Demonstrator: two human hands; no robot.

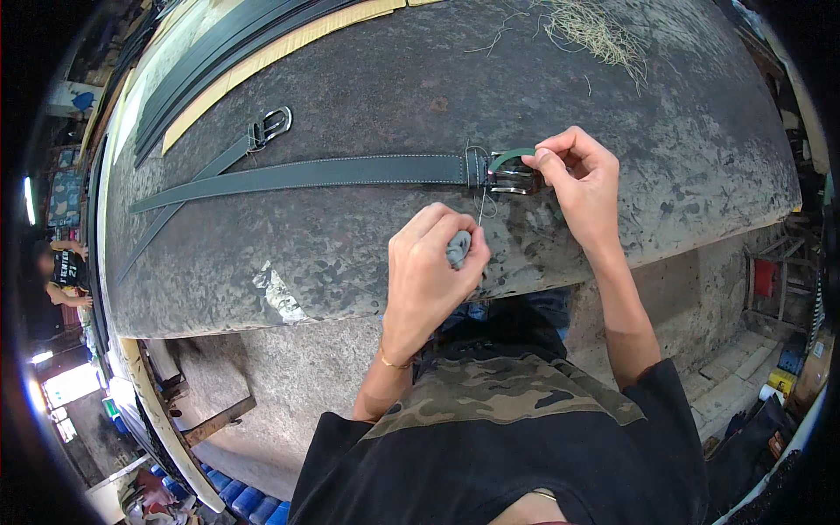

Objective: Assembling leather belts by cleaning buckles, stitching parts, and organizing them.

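We're pinching the belt (306,173) buckle (512,179) right of centre with our right hand (584,179); left hand (430,267) is fisted around a grey tool (458,248), near the table (350,271) edge. Bare tabletop lying above.

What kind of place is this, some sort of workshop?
Probably a belt-making or leather workshop: a worn, stained worktable, a dark stitched belt with a metal buckle, and more straps stacked along the far edge.
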